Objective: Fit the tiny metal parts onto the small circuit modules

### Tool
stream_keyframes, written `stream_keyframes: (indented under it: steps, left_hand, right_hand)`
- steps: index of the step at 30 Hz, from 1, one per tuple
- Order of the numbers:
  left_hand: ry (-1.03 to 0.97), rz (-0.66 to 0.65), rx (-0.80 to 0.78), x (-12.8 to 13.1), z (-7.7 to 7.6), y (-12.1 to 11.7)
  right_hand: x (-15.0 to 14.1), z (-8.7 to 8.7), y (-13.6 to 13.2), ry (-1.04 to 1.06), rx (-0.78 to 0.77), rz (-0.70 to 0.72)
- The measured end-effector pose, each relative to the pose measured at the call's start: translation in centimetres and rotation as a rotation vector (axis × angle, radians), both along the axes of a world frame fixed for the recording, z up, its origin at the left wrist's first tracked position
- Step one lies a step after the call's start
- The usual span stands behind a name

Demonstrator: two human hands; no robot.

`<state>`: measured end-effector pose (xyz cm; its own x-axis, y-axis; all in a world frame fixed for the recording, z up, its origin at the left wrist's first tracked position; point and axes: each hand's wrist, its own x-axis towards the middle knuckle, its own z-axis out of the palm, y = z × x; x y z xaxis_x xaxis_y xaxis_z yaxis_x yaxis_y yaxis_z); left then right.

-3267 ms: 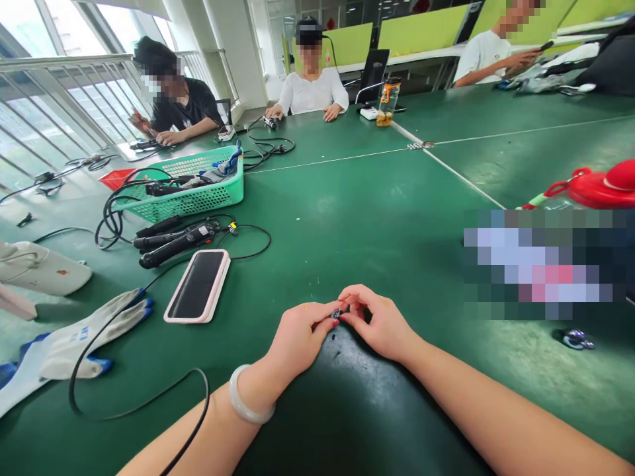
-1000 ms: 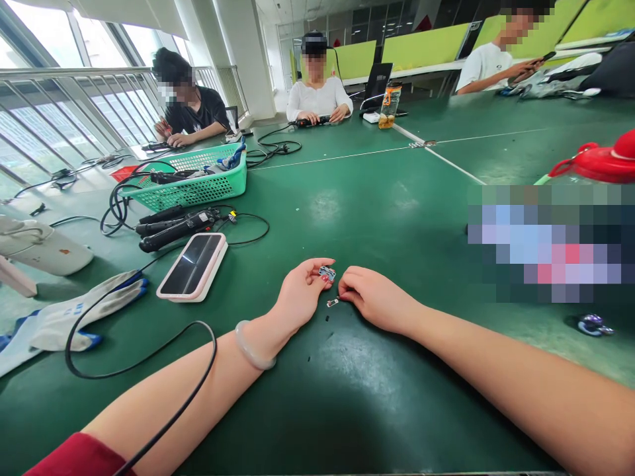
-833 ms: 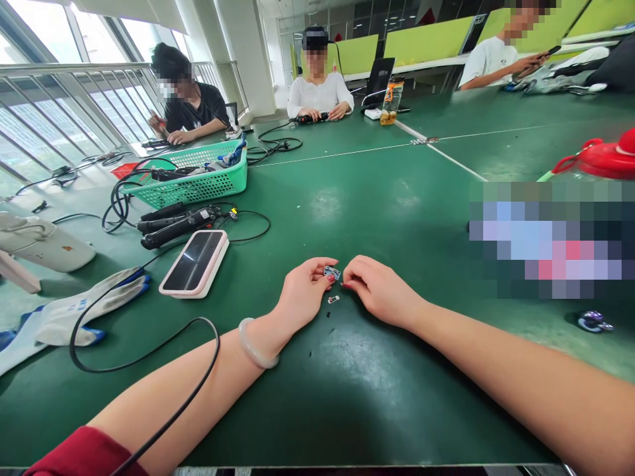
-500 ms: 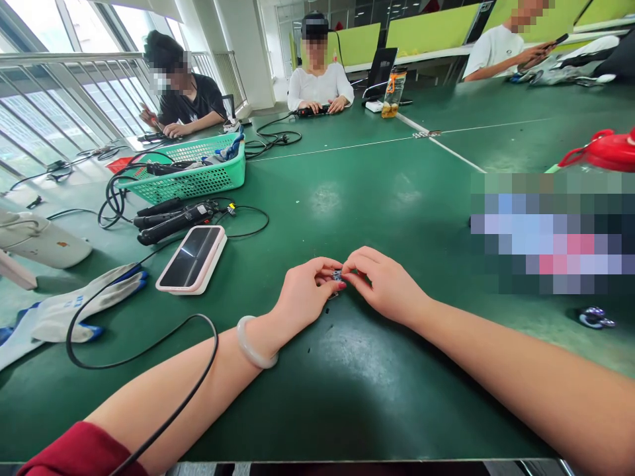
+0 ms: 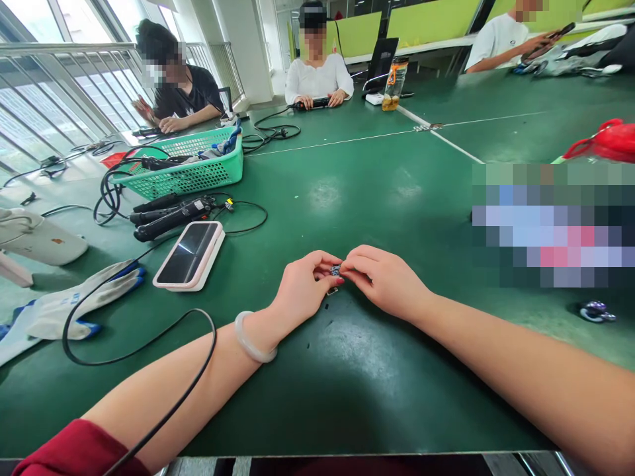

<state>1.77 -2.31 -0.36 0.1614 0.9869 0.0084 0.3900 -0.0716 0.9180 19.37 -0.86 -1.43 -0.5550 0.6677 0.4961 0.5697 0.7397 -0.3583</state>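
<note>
Between the thumb and fingers of my left hand is a tiny dark piece with a pale blue-silver pattern; its kind is too small to make out. My right hand is closed in a pinch at the right edge of that piece, its fingertips almost touching my left fingers. Whatever those right fingertips grip is hidden. Just below my left fingertips lies a small flat pale-edged bit. A tiny black speck rests on the green table nearby.
Left of my hands are a pink-cased phone, black handheld tools, a white-and-blue glove and a green basket. A black cable crosses over my left forearm. A shiny purple object lies at right. Several people sit around the table.
The whole view has shifted slightly, with things sitting a little higher in the picture. Both hands stay together at the small piece, with only slight finger movement.
</note>
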Motion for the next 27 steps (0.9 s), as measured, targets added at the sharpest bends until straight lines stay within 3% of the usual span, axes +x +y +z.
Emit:
stream_keyframes:
  steps: [6, 12, 18, 27]
  left_hand:
    - [-0.022, 0.101, 0.035, -0.3, -0.4, 0.8]
    - [-0.05, 0.158, 0.034, -0.6, -0.9, 1.2]
    - [-0.087, 0.168, 0.005, -0.4, -0.7, 1.1]
    - [-0.095, 0.154, 0.002, -0.4, -0.9, 1.3]
  right_hand:
    - [0.0, -0.1, -0.1, 0.021, -0.057, -0.009]
    - [-0.6, -0.2, -0.4, -0.129, -0.154, 0.129]
    - [-1.3, -0.4, -0.6, -0.208, -0.204, 0.054]
    - [-0.3, 0.0, 0.2, -0.043, -0.291, -0.095]
